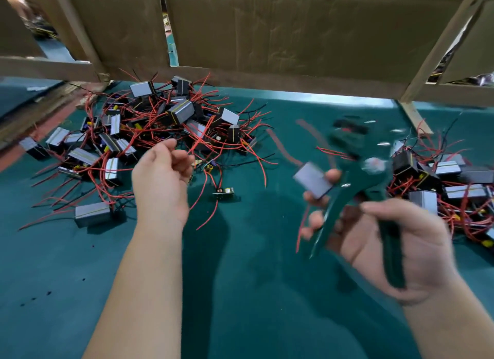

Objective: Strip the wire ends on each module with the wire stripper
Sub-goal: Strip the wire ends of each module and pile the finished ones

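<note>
Green tabletop [254,292], cardboard wall [280,32] behind. Right hand [395,241] clenched round wire stripper [344,198], fingertips also pinching 1 module [312,181], blurred. Left hand [163,182] nearer left pile [160,121], just ahead; fingers [184,161] curled beside red wire [195,145], grip cannot tell.

Cloth [240,278] under fingers of left hand [160,182]: green, matt, felt-like | module [312,181] at fingertips of right hand [395,241]: grey metal, dull sheen | stripper [347,195] in same fingers: green plastic, metal rivets glinting | wires [203,142] beyond left fingertips: smooth red plastic | cardboard [267,32]: brown, matt, creased | frame [441,46]: bare wood
</note>
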`<state>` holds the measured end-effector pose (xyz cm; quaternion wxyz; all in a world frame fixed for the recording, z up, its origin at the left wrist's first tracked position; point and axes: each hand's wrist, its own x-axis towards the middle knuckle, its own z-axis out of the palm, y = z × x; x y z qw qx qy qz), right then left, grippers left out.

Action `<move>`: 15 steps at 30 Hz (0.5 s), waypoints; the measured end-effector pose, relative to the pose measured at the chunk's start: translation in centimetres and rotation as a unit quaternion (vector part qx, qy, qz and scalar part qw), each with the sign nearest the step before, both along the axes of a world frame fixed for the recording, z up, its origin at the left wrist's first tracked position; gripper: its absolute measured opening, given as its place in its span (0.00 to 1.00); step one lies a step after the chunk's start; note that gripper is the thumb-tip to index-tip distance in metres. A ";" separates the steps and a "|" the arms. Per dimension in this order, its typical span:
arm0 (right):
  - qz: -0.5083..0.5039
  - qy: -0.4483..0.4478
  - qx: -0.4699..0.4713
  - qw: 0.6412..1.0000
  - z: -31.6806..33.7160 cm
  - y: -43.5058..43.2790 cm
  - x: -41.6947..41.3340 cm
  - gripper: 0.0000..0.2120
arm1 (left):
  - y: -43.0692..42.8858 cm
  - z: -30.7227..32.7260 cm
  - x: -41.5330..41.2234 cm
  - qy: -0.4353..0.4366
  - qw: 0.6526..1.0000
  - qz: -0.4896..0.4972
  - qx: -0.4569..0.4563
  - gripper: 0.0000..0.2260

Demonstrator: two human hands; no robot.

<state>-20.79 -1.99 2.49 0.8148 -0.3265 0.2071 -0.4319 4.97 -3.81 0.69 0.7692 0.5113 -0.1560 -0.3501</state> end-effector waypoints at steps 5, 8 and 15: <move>-0.239 0.049 -0.084 0.966 0.3 -1.4 -1.5 0.15 | 0.0 -1.2 1.9 -0.197 0.968 0.105 0.110 0.13; -0.294 0.060 -0.084 0.950 -0.4 -1.6 -1.8 0.15 | 0.0 -1.7 2.0 -0.333 0.915 0.101 0.205 0.14; -0.293 0.072 -0.108 0.947 -0.4 -1.2 -1.4 0.19 | -0.1 -2.2 1.2 -0.486 0.751 -0.029 0.447 0.18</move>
